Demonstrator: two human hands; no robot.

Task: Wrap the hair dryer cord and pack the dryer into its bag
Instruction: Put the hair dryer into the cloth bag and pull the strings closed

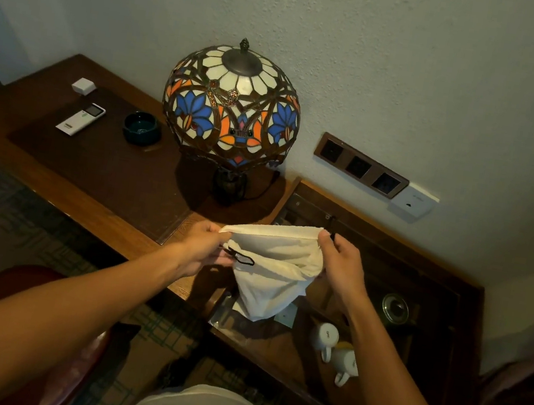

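A cream cloth drawstring bag [274, 272] hangs in the air over the front edge of the wooden desk, its mouth stretched wide. My left hand [206, 249] pinches the left end of the bag's rim, and a black drawstring loop [242, 257] dangles just beside its fingers. My right hand [340, 261] grips the right end of the rim, with a bit of black cord showing above its fingers. The bag's body sags downward. The hair dryer is not visible; I cannot tell whether it is inside the bag.
A stained-glass lamp [233, 107] stands on the desk [105, 185] behind the bag. A dark ashtray [140, 128], a white remote [80, 119] and a small white box [83, 85] lie left. Below right sit white mugs [325, 337] and a glass lid [395, 308]. Wall sockets [361, 166].
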